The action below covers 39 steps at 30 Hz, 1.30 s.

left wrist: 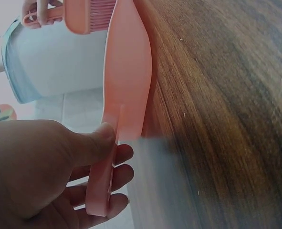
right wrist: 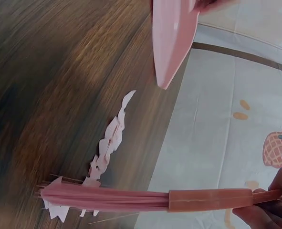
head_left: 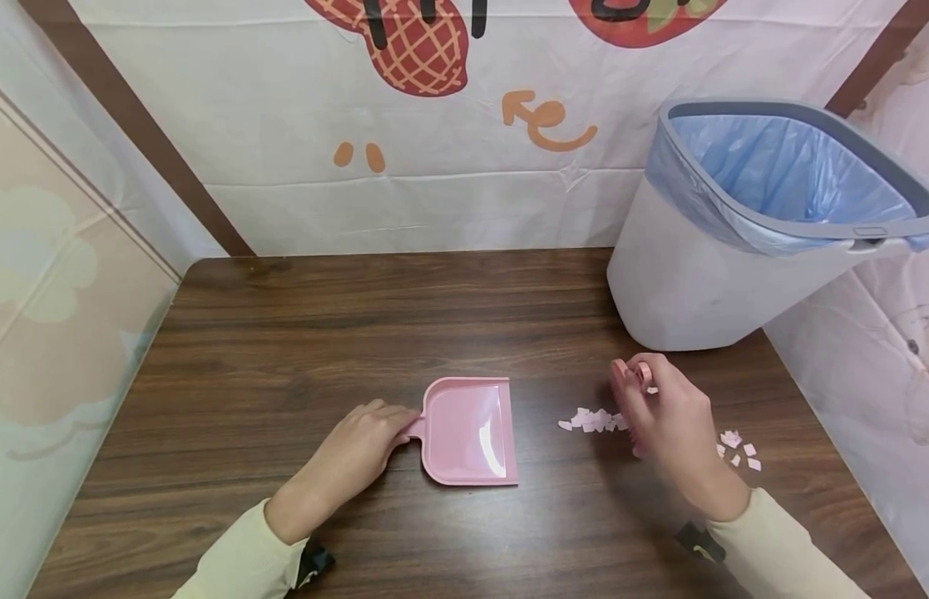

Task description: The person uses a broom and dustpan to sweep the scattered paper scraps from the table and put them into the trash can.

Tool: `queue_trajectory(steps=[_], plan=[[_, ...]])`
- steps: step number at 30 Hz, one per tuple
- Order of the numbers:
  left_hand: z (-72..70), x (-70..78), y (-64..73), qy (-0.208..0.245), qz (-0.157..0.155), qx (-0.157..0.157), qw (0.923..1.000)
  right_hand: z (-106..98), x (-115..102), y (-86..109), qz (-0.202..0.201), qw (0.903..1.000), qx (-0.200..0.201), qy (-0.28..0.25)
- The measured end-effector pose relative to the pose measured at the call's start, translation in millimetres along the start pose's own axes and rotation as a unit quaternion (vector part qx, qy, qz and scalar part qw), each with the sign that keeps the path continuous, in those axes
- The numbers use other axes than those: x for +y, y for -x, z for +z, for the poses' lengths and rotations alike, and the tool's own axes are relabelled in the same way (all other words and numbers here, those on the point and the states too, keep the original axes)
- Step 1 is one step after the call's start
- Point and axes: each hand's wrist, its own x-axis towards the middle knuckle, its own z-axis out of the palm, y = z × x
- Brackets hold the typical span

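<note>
My left hand (head_left: 355, 449) grips the handle of a pink dustpan (head_left: 464, 433), which lies on the table with its open edge facing right. In the left wrist view, thumb and fingers wrap that handle. My right hand (head_left: 677, 424) holds a small pink brush (right wrist: 207, 200) by its handle, bristles down among the paper scraps. Pale pink paper scraps (head_left: 595, 420) form a short line between the brush and the dustpan. More scraps (head_left: 733, 445) lie to the right of my right hand. The brush bristles (right wrist: 102, 196) overlap some scraps in the right wrist view.
A white bin (head_left: 681, 283) with a grey rim and blue liner bag stands at the back right of the dark wooden table (head_left: 322, 324). Printed cloth (head_left: 449, 208) hangs behind the table, with more cloth along both sides.
</note>
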Motion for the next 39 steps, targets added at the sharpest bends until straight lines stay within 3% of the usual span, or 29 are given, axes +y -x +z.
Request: queue_trajectory(steps=[12, 19, 26, 39], plan=[[0.7, -0.6, -0.2, -0.003, 0.0, -0.004, 1.0, 7, -11, -8.4, 0.001, 0.9976, 0.029, -0.064], [0.7, -0.8, -0.3, -0.003, -0.002, -0.006, 1.0, 0, -5, -16.5, 0.003, 0.9965, 0.061, -0.058], [1.8, -1.9, 0.1, -0.004, 0.001, -0.004, 1.0, 2, 3, -10.5, -0.009, 0.9978, 0.049, -0.043], [1.7, -1.9, 0.3, 0.005, 0.006, -0.001, 1.0, 14, -7, -14.7, 0.014, 0.994, 0.059, -0.091]])
